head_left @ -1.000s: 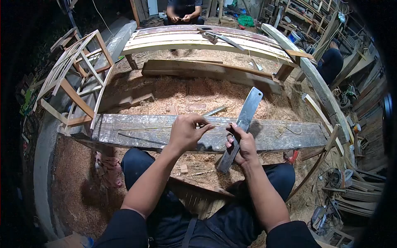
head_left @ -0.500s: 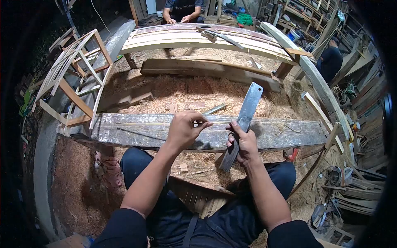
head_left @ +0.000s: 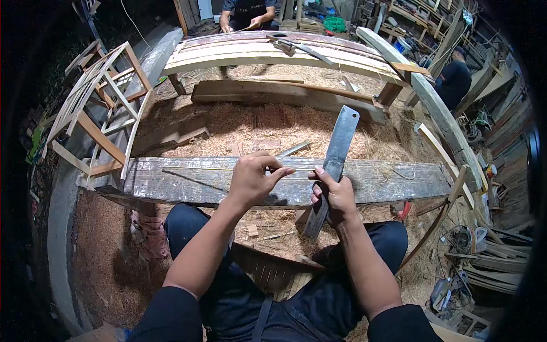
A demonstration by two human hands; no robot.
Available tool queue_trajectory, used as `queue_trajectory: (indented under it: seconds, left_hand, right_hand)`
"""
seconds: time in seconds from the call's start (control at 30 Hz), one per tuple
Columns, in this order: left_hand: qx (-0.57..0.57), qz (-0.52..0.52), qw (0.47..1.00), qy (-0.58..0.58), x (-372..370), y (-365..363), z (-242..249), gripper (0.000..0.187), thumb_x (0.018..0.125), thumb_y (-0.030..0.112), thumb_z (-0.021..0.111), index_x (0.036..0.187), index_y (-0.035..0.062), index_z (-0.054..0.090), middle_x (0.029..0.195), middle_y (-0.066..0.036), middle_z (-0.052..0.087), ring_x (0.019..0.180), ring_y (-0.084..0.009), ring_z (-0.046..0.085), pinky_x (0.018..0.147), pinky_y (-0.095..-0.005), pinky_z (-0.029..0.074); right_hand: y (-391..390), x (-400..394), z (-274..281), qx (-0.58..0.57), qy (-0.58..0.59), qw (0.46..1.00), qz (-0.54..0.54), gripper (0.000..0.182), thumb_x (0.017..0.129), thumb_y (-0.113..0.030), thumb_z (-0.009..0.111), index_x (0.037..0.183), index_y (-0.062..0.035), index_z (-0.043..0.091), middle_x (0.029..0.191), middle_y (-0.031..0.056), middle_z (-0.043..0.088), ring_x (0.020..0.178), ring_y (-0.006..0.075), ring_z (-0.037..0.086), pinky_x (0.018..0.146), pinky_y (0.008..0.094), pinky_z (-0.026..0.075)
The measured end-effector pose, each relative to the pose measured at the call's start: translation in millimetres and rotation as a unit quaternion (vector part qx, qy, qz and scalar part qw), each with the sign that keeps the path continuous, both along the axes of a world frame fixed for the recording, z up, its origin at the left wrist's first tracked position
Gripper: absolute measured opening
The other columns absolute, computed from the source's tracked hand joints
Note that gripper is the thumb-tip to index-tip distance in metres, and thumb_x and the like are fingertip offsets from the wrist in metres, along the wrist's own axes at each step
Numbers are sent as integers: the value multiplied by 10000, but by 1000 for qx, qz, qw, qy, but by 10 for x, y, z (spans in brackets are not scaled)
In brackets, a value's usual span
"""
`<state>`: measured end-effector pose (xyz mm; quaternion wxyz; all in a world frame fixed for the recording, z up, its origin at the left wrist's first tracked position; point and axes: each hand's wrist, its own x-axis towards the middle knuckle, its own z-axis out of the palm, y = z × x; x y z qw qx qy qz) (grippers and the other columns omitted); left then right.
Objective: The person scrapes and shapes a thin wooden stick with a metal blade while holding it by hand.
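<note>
Over the wooden plank bench (head_left: 188, 185), my left hand (head_left: 254, 181) pinches a thin, pale yellowish strip (head_left: 211, 168) between thumb and fingertips. The strip runs from the left, level with the plank, past my left fingers toward the knife. My right hand (head_left: 336, 196) is closed around a broad, flat knife (head_left: 341, 137) with a hole near its upper end. The knife stands tilted, its top leaning right, and its darker lower end shows below my fist. My right thumb lies against the blade, where the strip's right end meets it.
Wood shavings (head_left: 273, 128) cover the ground. A long slatted bench (head_left: 239, 57) ahead carries a hand saw (head_left: 305, 50). On the left stands a wooden frame (head_left: 102, 137). One person (head_left: 250, 14) sits at the back, another (head_left: 456, 80) at right. A curved stick (head_left: 436, 225) leans at right.
The view has shifted slightly. The knife has turned a little more upright, and its top has moved left. The person at the back now has a thin stick in hand.
</note>
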<state>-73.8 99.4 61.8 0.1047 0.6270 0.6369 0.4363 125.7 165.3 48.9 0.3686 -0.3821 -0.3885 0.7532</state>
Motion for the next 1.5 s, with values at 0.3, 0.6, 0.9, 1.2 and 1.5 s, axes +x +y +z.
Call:
queue_trajectory:
  seconds: [0.3, 0.6, 0.9, 1.2, 1.5]
  left_hand:
    - [-33, -34, 999, -23, 6, -5, 14, 186, 812, 219, 806, 822, 41, 754, 716, -74, 670, 630, -166, 594, 609, -321, 462]
    - [-29, -15, 999, 15, -5, -11, -3, 211, 815, 240, 806, 808, 32, 765, 709, -105, 696, 616, -202, 621, 577, -339, 473]
    - [-70, 16, 997, 35, 27, -40, 32, 212, 836, 220, 782, 835, 9, 761, 755, -133, 709, 654, -205, 655, 587, -334, 480]
    - [-127, -83, 988, -13, -5, -224, 125, 239, 900, 32, 641, 1131, 39, 701, 972, -194, 716, 828, -307, 696, 740, -380, 536]
    - [-183, -52, 982, 2, 288, -633, 82, 341, 895, 17, 628, 1215, 122, 682, 963, -189, 718, 751, -256, 692, 701, -376, 521]
  right_hand:
    - [14, 28, -29, -33, 5, 999, -38, 246, 951, -198, 666, 948, 46, 641, 749, 92, 636, 520, 137, 521, 474, 303, 466]
    - [23, 97, 0, 14, -20, 997, -69, 385, 1011, -348, 560, 1033, 34, 603, 699, 45, 612, 491, 128, 515, 447, 296, 459]
    - [-42, 58, 131, -9, 58, 998, -29, 695, 1049, -538, 265, 1163, 59, 602, 663, 92, 627, 472, 128, 540, 459, 273, 473]
    - [-2, 202, 114, 28, -41, 998, 36, 569, 1063, -456, 320, 1098, 45, 585, 629, 88, 570, 504, 171, 545, 489, 311, 475]
    - [-191, 409, 270, 82, -66, 993, 48, 369, 1036, -302, 531, 1058, 54, 628, 707, 81, 625, 560, 137, 613, 516, 278, 514]
